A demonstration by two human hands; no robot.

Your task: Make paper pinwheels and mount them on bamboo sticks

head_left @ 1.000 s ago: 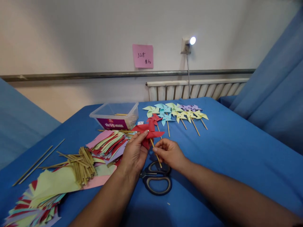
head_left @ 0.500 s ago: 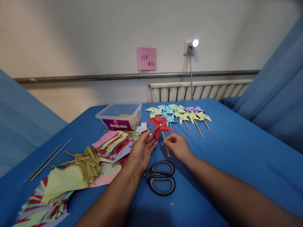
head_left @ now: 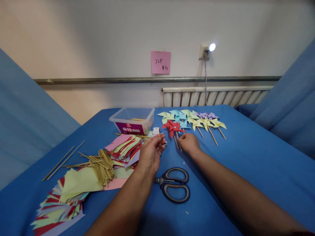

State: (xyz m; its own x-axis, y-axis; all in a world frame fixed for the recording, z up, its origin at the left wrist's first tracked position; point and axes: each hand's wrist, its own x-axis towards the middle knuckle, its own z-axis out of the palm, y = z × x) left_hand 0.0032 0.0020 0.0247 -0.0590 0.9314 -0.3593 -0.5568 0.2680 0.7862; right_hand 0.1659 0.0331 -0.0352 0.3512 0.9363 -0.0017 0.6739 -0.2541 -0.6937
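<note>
My right hand (head_left: 189, 143) pinches the wooden stick of a red paper pinwheel (head_left: 173, 126), which lies on the blue table beside another red one, just in front of a row of pastel pinwheels (head_left: 194, 119). My left hand (head_left: 150, 153) hovers a little to the left with fingers loosely curled and apart, holding nothing, close to a small white tag (head_left: 156, 131). Black-handled scissors (head_left: 173, 185) lie between my forearms.
A clear plastic tub (head_left: 133, 120) stands behind a fan of coloured paper squares (head_left: 124, 148). Bamboo strips (head_left: 99, 164) and more cut paper (head_left: 61, 196) lie at the left, with two long sticks (head_left: 62, 160) beyond. A radiator and a pink note are on the wall.
My right hand has carried the red pinwheel away from me and laid it down by the pinwheel row. My left hand has let go of it and opened.
</note>
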